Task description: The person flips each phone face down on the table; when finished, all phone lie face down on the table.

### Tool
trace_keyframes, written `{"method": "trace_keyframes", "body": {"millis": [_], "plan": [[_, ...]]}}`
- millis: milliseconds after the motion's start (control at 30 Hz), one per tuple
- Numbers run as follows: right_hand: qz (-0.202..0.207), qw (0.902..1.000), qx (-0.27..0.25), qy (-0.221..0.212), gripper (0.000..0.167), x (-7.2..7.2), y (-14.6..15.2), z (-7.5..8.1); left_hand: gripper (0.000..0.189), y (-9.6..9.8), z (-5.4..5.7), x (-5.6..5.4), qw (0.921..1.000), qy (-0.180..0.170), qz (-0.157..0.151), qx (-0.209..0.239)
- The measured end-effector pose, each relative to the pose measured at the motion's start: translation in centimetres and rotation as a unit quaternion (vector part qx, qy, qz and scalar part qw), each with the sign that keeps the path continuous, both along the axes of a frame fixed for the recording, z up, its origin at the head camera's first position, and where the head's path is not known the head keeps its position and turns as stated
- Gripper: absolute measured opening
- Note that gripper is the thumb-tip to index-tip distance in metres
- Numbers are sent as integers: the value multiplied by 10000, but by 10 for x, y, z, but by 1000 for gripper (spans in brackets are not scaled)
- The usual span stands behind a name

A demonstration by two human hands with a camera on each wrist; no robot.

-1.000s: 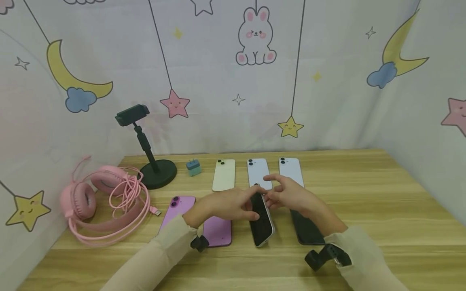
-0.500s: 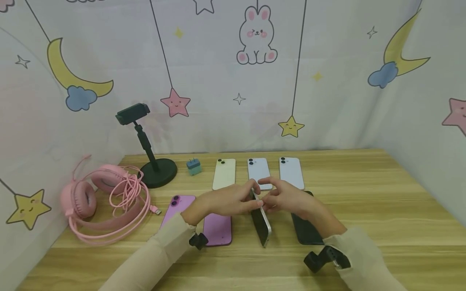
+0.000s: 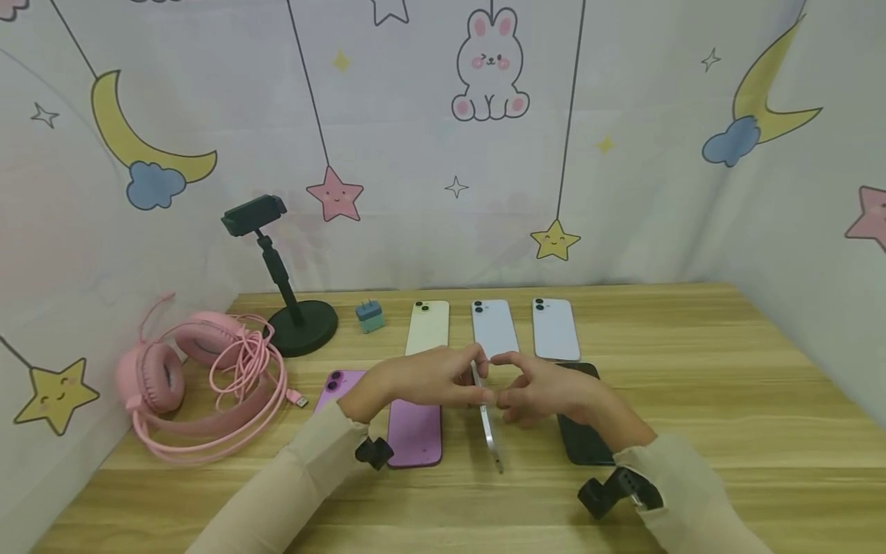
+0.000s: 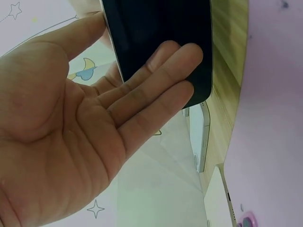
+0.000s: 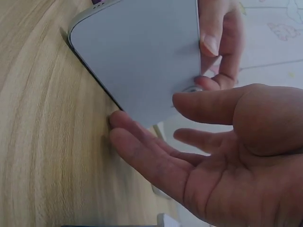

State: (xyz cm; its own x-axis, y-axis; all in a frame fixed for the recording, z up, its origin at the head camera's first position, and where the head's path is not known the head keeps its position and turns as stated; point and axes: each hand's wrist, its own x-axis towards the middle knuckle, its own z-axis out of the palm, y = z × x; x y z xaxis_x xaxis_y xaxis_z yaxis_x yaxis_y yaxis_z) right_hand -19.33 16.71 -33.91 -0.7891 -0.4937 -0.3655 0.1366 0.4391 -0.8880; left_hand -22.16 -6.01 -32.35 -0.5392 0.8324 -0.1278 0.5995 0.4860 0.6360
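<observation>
A smartphone point(image 3: 490, 438) with a black screen point(image 4: 161, 23) and a pale back point(image 5: 137, 56) stands on its long edge, nearly edge-on in the head view. My left hand point(image 3: 432, 377) holds it, thumb on the upper edge, several fingers lying along the screen. At the pale back is my right hand point(image 3: 554, 391), fingers loosely bent and thumb apart. In the right wrist view its fingertips point(image 5: 124, 137) lie by the phone's lower edge; whether they touch it I cannot tell. A purple phone point(image 3: 415, 438) lies left of the held one, a black phone point(image 3: 584, 438) right.
Behind lie a cream phone point(image 3: 428, 327) and two pale phones point(image 3: 494, 327), camera sides up. Another purple phone point(image 3: 335, 387) is partly under my left arm. Pink headphones point(image 3: 159, 377), a black stand point(image 3: 301, 327) and a small blue-green plug point(image 3: 370, 315) stand on the left.
The phone has turned from screen tilted up to standing on its edge. My left thumb has shifted from the screen to its upper edge, and my right hand sits slightly lower.
</observation>
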Motion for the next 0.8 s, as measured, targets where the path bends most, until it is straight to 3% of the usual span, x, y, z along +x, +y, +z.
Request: {"method": "trace_keyframes", "body": {"millis": [300,500,800], "plan": [[-76,9999,103,-30,67,-3,5,0,26,-1,-1,-3,9996,-89,-148,-231],[-160,9997,202,1,68,-3,6,0,26,0,-9,-5,9981,94,-102,-602],[-197,9983,478,277,66,-4,12,2,22,5,-24,-5,9948,-202,25,-1001]]}}
